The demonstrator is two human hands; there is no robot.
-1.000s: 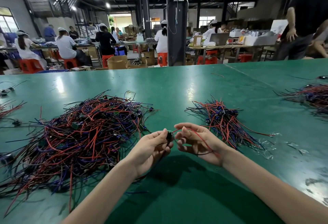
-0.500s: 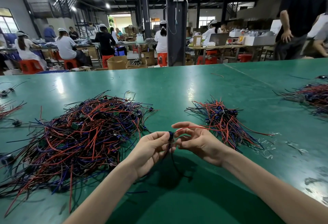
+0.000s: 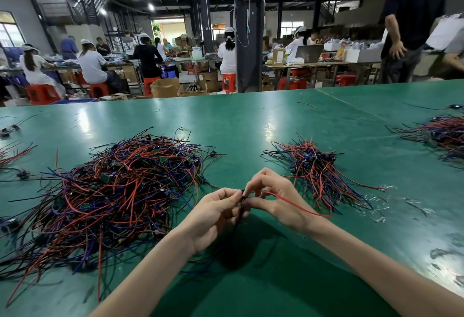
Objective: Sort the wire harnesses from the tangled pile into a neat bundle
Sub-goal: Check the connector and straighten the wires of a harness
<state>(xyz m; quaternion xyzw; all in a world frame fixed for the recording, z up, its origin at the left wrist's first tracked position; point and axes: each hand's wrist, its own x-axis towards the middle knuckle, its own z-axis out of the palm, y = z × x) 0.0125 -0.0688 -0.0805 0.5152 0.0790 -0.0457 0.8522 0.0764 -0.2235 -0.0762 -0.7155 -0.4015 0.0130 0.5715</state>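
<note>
Two bare hands meet low over the green tabletop [image 3: 251,121], and we read the scene from left to right. At the far left edge a few stray wires [image 3: 12,152] lie apart from everything else. Next comes the tangled pile [image 3: 113,191], a broad, loose heap of red, blue, purple and black wires with small green boards and dark connectors scattered through it. It rests on the tabletop just beside our left forearm.

Our left hand [image 3: 213,216] is raised near the middle of the view. Its grip is closed on one wire harness [image 3: 243,197], with thumb and fingertips pinching the small dark connector from the left. A dark wire of this harness hangs down between the two hands. Our right hand [image 3: 276,198] pinches the same connector from the right with thumb and forefinger, the remaining fingers arched above. The harness's red wire [image 3: 301,206] crosses the right palm and ends free just past the wrist.

Behind and to the right of that hand lies the neat bundle [image 3: 319,173]. Its connectors are gathered at the far end and its wires run roughly parallel, fanning toward us. Scraps of clear plastic [image 3: 376,206] lie just beside its free ends. Well apart, at the right edge, we see another heap of wires [image 3: 444,136].
</note>
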